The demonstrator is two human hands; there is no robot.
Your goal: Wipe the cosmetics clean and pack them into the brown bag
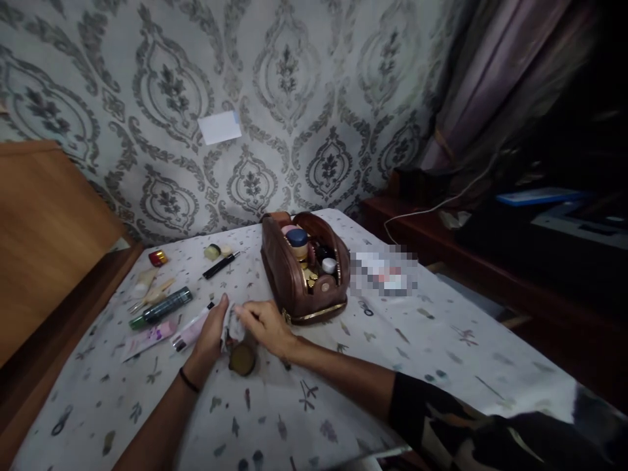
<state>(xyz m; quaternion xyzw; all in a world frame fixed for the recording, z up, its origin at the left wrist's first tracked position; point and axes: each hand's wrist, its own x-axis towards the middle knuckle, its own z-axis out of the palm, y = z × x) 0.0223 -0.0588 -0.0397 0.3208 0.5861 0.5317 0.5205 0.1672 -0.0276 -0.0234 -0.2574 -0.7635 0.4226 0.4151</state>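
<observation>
Near the middle of the table my left hand (212, 333) and my right hand (267, 326) are close together, with a small pale, clear-looking item (229, 322) between them, too blurred to name. The fingers of both hands are closed on it. Just below them a round olive-gold lidded container (242, 359) rests near the table surface. Behind my right hand stands an open brown leather bag (304, 307), holding a jar with a dark blue lid (297, 238), a white-capped item (328, 265) and gold pieces. A pink-white tube (192, 329) lies beside my left hand.
On the patterned white tablecloth (275, 418), at left, lie a pink tube (148, 339), a dark green bottle (167, 305), brushes (159, 292), a red-gold item (157, 258) and a black pencil-like item (220, 265). A wooden panel (53, 242) borders the left; a dark red ledge (441, 242) the right.
</observation>
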